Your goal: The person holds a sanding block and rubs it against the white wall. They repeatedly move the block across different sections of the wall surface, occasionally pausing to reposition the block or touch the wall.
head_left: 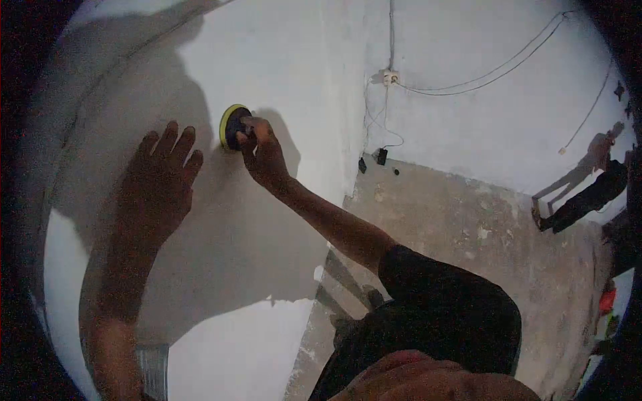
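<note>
Two bare hands are up at the pale wall in the head view, and here is the action: the right hand has a round, dark-backed pad with a bright yellow edge! The grip on this side is narrow, fingers and thumb closed on the dark back, the yellow side turned to the wall. Whether the pad's full face meets the surface, I cannot tell. The right arm reaches in from a black sleeve.

Over to the left hand, and that grip is wide: fingers spread and pointing up, thumb out toward the pad, nothing held. It is in deep shadow, very near the wall; actual contact, I cannot tell. Below it, beside the forearm, is a grey ridged object.

Farther back, a socket sits on the adjoining wall with thin cables running from it, and a small black box is down by the edge of the worn floor. Away at the far right, another person in dark clothing is standing, well apart from both hands.
</note>
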The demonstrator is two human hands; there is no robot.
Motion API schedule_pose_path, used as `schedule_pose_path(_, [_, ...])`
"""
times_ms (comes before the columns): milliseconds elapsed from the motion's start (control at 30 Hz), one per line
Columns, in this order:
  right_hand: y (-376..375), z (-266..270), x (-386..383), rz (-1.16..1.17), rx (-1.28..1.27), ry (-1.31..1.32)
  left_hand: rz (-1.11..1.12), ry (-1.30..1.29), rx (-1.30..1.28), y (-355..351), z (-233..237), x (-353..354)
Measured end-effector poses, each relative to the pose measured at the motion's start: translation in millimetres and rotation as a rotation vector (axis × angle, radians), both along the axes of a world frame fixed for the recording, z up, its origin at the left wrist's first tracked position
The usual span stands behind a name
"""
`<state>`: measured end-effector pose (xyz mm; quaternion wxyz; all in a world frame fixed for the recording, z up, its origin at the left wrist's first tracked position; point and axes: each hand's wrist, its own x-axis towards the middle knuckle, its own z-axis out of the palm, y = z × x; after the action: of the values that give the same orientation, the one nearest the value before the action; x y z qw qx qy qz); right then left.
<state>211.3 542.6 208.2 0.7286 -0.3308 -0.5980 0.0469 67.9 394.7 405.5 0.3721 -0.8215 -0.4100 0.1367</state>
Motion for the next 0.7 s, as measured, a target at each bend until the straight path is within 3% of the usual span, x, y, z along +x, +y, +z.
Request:
schedule_pose_path(67, [-12,-6,-5,0.030,-0.068,-0.026,0.018,0.006,-0.005,-3,3,0])
schedule_pose_path(133, [-22,-8,-3,0.193,-0.016,-0.253,0.018,0.007,0.004,-6,7,0])
schedule_pose_path(200, [-13,-3,0,0.144,0.084,-0.240,0.053,0.046,0.004,-9,10,3])
schedule_pose_path(267, [-5,-2,1,0.282,-0.179,0.062,0.080,0.048,-0.012,-14,15,8])
schedule_pose_path(300, [-6,-8,-2,0.280,-0.177,0.062,0.108,0.052,-0.027,-15,17,9])
schedule_pose_path(367, [-12,-24,-12,0.140,0.083,-0.107,-0.011,0.026,0.065,-12,9,-1])
schedule_pose_path(433, [-16,-24,-7,0.172,0.043,-0.210,-0.127,-0.003,0.157,-14,10,-3])
schedule_pose_path(500, [-20,-16,0,0.203,-0.004,-0.314,-0.072,0.038,0.146,-19,13,0])
schedule_pose_path(567, [-26,4,3,0.352,-0.293,0.092,-0.018,0.045,0.118,-22,16,2])
schedule_pose_path(600, [-27,-2,1,0.351,-0.294,0.094,0.019,0.041,0.096,-22,17,3])
schedule_pose_path(667, [-25,-20,-10,0.137,-0.003,-0.175,-0.005,0.034,0.097,-22,18,1])
schedule_pose_path(700, [-23,-21,-7,0.141,0.000,-0.177,-0.028,0.022,0.097,-22,18,-1])
